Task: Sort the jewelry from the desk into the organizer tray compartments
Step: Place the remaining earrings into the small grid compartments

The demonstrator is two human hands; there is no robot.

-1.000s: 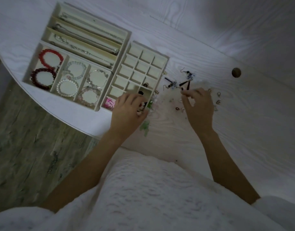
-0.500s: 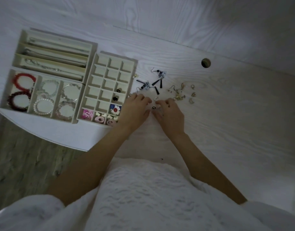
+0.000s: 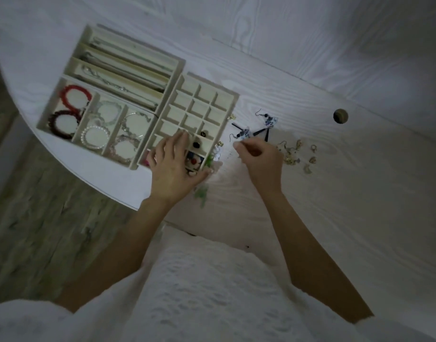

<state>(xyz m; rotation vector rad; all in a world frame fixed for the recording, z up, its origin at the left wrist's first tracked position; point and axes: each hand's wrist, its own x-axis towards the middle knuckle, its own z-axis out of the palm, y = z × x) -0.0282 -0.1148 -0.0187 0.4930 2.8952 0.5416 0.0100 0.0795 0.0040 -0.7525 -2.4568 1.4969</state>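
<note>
A cream grid tray (image 3: 207, 99) of small square compartments lies on the white desk. My left hand (image 3: 173, 164) is spread over its near rows, fingers fairly straight, covering several cells; dark studs (image 3: 199, 139) show beside the fingers. My right hand (image 3: 258, 156) has curled fingers on the desk just right of the tray, fingertips close to a blue-and-white drop earring (image 3: 244, 134). Whether it pinches something is hidden. A second such earring (image 3: 270, 120) lies farther back. Small gold earrings (image 3: 293, 151) are scattered to the right. Green beads (image 3: 203, 191) lie below my left hand.
A larger tray (image 3: 51, 107) to the left holds bead bracelets (image 3: 75, 96) in front and chains in long slots (image 3: 128, 70) behind. A round cable hole (image 3: 340, 116) sits at the right of the desk. The desk's curved edge runs near left, above a wood floor.
My left hand moved from the desk onto the grid tray's near cells. My right hand shifted right and back toward the blue-and-white earring. The camera view also swung.
</note>
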